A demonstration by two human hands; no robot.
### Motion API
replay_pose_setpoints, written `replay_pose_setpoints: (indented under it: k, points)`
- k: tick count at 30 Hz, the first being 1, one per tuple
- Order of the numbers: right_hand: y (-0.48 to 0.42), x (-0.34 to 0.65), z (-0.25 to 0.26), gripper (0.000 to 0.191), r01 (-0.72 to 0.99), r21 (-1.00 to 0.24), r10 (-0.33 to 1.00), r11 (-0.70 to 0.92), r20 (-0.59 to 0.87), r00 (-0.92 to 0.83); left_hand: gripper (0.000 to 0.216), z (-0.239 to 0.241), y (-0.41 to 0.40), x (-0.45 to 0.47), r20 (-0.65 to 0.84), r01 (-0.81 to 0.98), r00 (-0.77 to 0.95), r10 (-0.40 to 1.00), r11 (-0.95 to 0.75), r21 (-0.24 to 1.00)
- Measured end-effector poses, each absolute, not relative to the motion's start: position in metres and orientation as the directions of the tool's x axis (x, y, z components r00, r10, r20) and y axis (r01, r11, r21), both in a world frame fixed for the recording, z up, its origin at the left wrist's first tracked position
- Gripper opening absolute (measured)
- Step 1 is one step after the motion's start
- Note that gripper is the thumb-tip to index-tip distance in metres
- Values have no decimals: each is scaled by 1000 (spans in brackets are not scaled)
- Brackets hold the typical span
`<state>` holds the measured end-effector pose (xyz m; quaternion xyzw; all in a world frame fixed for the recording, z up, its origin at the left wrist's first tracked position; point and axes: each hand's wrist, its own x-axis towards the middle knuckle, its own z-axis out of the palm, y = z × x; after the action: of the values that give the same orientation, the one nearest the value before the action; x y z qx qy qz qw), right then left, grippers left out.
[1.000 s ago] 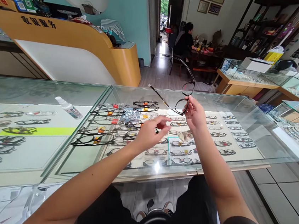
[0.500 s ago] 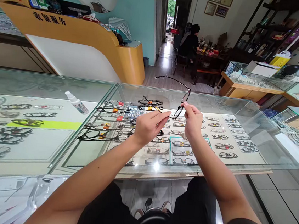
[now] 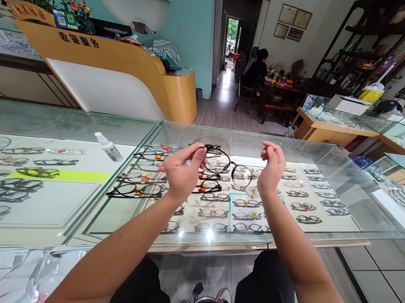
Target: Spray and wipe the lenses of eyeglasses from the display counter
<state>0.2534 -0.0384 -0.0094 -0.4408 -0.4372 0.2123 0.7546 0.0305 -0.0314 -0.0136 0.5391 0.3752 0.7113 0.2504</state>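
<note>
A pair of black round-rimmed eyeglasses [image 3: 233, 163] is held up above the glass display case, lenses tilted. My left hand [image 3: 185, 170] pinches it between thumb and fingers at the left end of the frame. My right hand [image 3: 272, 171] is raised beyond the other lens, apart from the rim, with its fingers loosely bent and nothing visible in them. Under and left of my left hand, several black-framed glasses [image 3: 136, 190] with small orange tags lie on the case top.
The glass case [image 3: 325, 227] holds rows of eyeglasses. A white spray bottle [image 3: 109, 147] stands on the left pane. Beyond are a curved yellow counter [image 3: 125, 56], a person seated at a table [image 3: 257, 75], and more display cases [image 3: 343, 120] at right.
The eyeglasses have turned so their lenses face me and have come lower. My right hand has let go and moved right; my left hand has shifted slightly left. The view has tilted up.
</note>
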Motion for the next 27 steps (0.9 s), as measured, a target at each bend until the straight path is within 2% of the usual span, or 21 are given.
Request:
replay_pose_setpoints:
  k: [4,10,13,16,20,25,27]
  points:
    - [-36,247,-15,38,-77,-886,845,458,406,348,56,-8,-29,30,429,-97,-296,854,-473,876]
    - [-43,235,-20,50,-133,-894,902,427,411,134,48,-5,-23,22,403,-111,-287,869,-448,887]
    - [-44,235,-20,53,-142,-889,898,436,419,136,46,-5,-20,20,364,-135,-286,886,-413,900]
    - [-43,237,-19,45,-134,-880,886,456,435,161,45,-6,-18,19,352,-152,-291,890,-406,901]
    - [-45,236,-18,32,30,-866,831,499,489,266,43,-7,-17,19,366,-121,-239,899,-402,908]
    - [-44,237,-20,33,198,-828,755,525,560,341,32,-12,-10,16,564,172,-265,782,-537,826]
    - [-44,238,-22,32,245,-805,728,539,593,344,32,-15,-7,16,601,227,-245,761,-558,798]
